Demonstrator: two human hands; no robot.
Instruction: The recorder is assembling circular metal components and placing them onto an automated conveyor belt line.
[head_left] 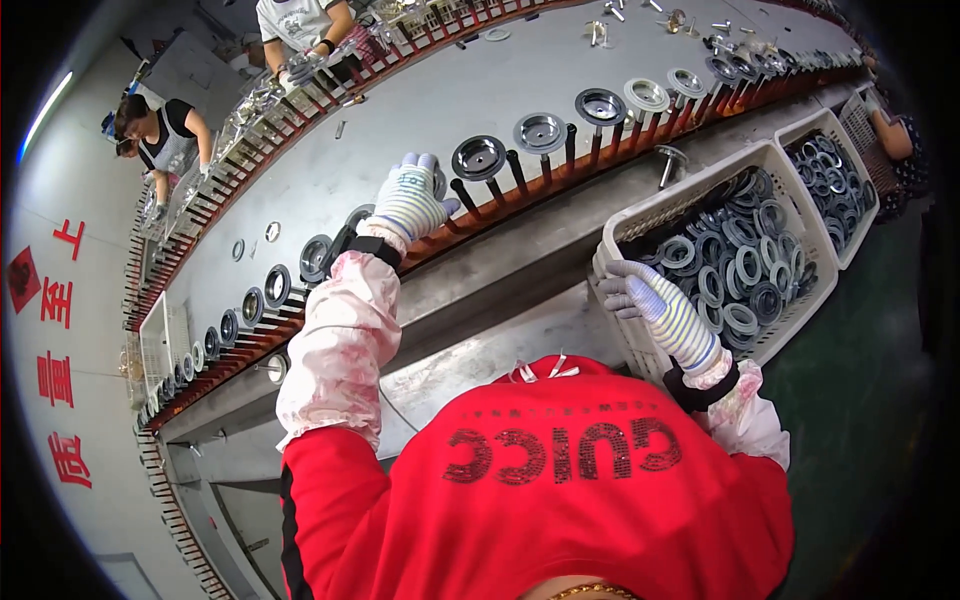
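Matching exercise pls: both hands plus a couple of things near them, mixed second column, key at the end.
1. Left hand
2. Right hand
3. Nearer crate
4. Sweatshirt

A. Red
B. At the row of pegs
C. Heaped with grey rings
D. At a crate's left edge

Pairs: 1-B, 2-D, 3-C, 4-A

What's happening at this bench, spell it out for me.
The person's gloved left hand is at the row of pegs edging the grey table, beside a round metal part; its grip is unclear. The gloved right hand is at the side of a crate of grey rings. Two co-workers are across the table.
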